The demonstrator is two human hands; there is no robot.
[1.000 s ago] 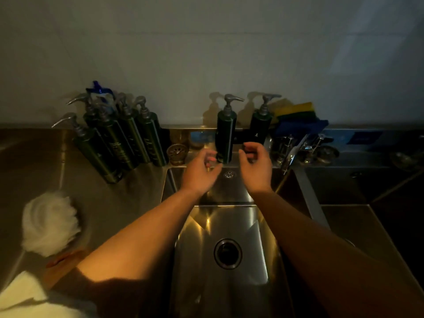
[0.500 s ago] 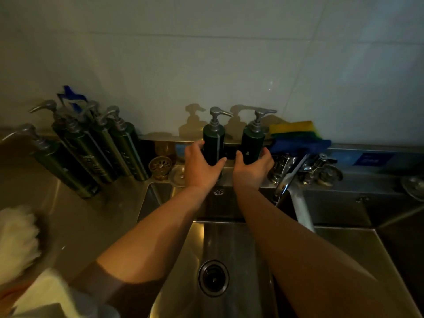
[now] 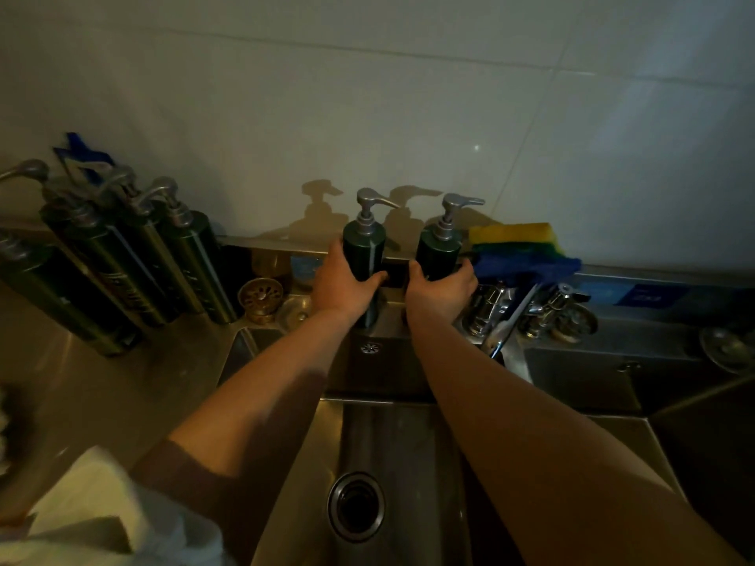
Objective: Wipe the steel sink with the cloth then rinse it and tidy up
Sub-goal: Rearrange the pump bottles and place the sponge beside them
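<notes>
No text can be read. A blue label point(image 3: 641, 295) on the steel ledge point(image 3: 719, 297) right of the right hand point(image 3: 441, 294) is blurred, as is pale print on the bottles point(image 3: 122, 275) left of the left hand point(image 3: 343, 288).

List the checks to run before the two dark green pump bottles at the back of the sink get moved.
1. Grip of the left hand round the left dark green cylindrical pump bottle: ok.
2. Grip of the right hand round the right dark green cylindrical pump bottle: ok.
3. Both bottles upright: ok.
4. Bottle bases resting or lifted, hidden by the hands: cannot tell.
5. Blue and yellow sponge stack apart from the right hand's fingers: cannot tell.
</notes>
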